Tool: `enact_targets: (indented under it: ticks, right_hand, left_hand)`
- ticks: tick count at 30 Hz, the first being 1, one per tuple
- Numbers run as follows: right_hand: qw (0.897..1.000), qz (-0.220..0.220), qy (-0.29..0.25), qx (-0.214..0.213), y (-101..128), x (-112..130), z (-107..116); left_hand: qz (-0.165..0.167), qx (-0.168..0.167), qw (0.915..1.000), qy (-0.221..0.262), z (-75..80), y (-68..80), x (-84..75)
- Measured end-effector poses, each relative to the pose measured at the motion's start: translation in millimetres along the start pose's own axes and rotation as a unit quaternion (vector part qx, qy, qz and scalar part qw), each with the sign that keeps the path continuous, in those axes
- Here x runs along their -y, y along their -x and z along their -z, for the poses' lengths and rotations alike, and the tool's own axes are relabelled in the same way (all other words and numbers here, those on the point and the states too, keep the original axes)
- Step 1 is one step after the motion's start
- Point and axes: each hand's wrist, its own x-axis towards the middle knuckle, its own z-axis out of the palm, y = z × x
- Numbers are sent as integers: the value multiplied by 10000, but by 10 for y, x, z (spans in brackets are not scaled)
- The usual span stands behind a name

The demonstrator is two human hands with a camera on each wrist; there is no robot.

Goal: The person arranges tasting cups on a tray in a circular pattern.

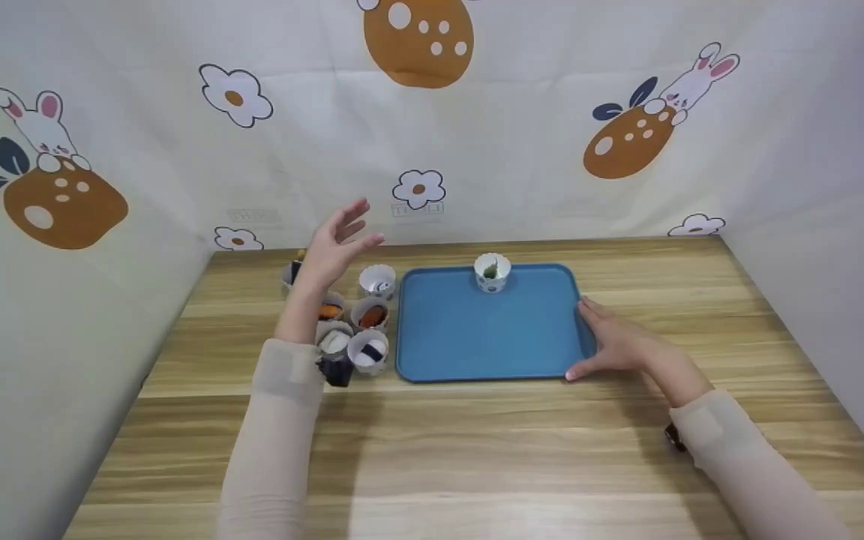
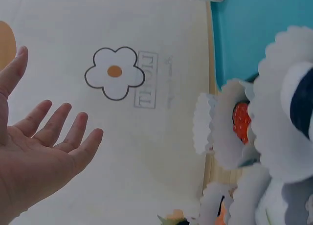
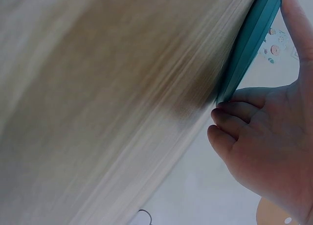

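My left hand (image 1: 332, 251) is raised in the air over the far left part of the table, holding nothing; its fingers are spread and loosely bent in the left wrist view. Below and beside it stand several scalloped paper cups. One holds a white piece with a black band (image 1: 370, 352), another a red-orange piece (image 1: 373, 316), like toy sushi. My right hand (image 1: 616, 341) touches the right edge of the blue tray (image 1: 492, 330), thumb near the front corner and fingers farther back. A paper cup (image 1: 492, 281) with a green leaf-shaped piece stands at the tray's back edge.
The wood-grain table (image 1: 477, 450) meets a patterned cloth wall (image 1: 312, 150) at the back and sides. Another paper cup (image 1: 378, 283) stands left of the tray's back corner. My left forearm partly hides the cups.
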Motion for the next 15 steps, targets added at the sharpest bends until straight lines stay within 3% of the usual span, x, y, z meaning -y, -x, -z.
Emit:
enact_targets:
  ticks: [15]
  right_hand:
    - [9999,-70,25,91,2,5,0]
  left_hand:
    - [238,-535,9983,10,335,93,206]
